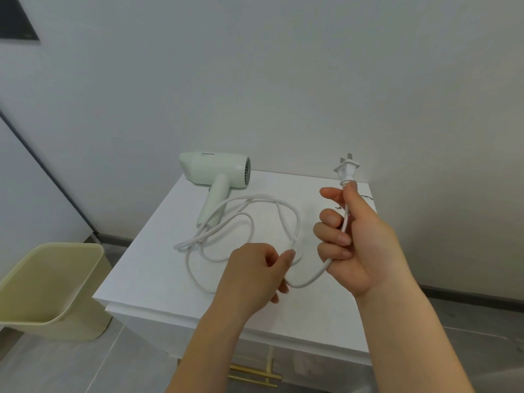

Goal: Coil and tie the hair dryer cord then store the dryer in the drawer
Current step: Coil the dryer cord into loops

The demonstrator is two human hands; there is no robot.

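The dryer [215, 170] sits at the back left of the white top [158, 273], close to the wall [283, 80] & the left edge. It's pale green, smooth plastic, w/ a round grille at one end. The cord [345, 221] is white, round & bendy, in loose loops mid-top. The R hand [360, 242] is up, fingers curled tight round the cord just under the plug [346, 169], pins up. The L hand [255, 273] pinches the cord lower, near the front. Bare top at front & left. Below: drawer [312, 364] w/ a gold handle [255, 377]. A yellow bin [51, 287] stands on the floor, left.
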